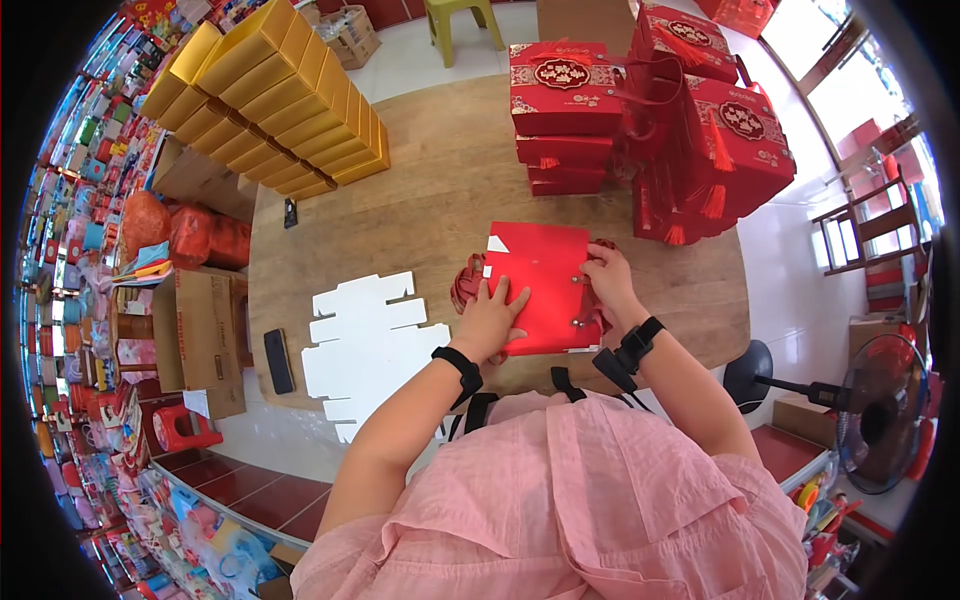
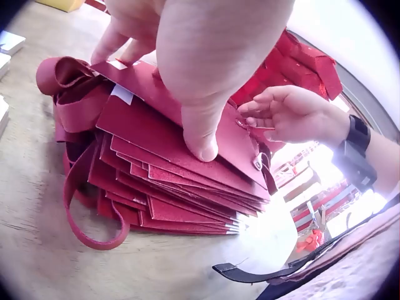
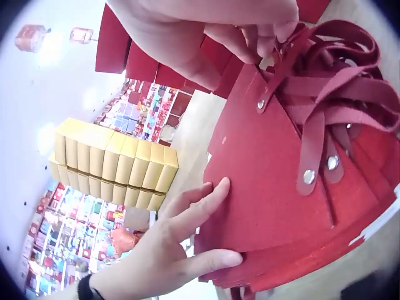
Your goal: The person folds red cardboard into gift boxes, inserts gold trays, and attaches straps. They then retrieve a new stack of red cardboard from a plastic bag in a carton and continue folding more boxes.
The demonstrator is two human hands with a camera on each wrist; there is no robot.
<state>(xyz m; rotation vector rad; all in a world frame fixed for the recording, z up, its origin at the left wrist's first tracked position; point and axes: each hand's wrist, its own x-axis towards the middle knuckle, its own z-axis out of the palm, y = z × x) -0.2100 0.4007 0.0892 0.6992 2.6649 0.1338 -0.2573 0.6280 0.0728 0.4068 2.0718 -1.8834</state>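
Observation:
A pile of flat red card sheets (image 2: pixel 147 187), fanned unevenly, lies on the wooden table in front of the person. The top red sheet (image 1: pixel 545 268) has metal rivets along its right edge. The left hand (image 1: pixel 489 322) rests on that sheet's left side with fingers spread, and its thumb (image 2: pixel 203 134) lies on the red card below. At the opposite edge, the right hand (image 1: pixel 611 281) pinches the dark red strap (image 3: pixel 287 69) by a rivet, fingers curled. More looped straps (image 2: pixel 78 103) stick out on the pile's left side.
White die-cut cardboard (image 1: pixel 365 345) lies left of the pile, with a phone (image 1: pixel 278 361) further left. Gold boxes (image 1: pixel 300 100) are stacked at the back left. Finished-looking red gift boxes (image 1: pixel 715 140) with tassels crowd the back right. A black fan (image 1: pixel 880 415) stands at the right.

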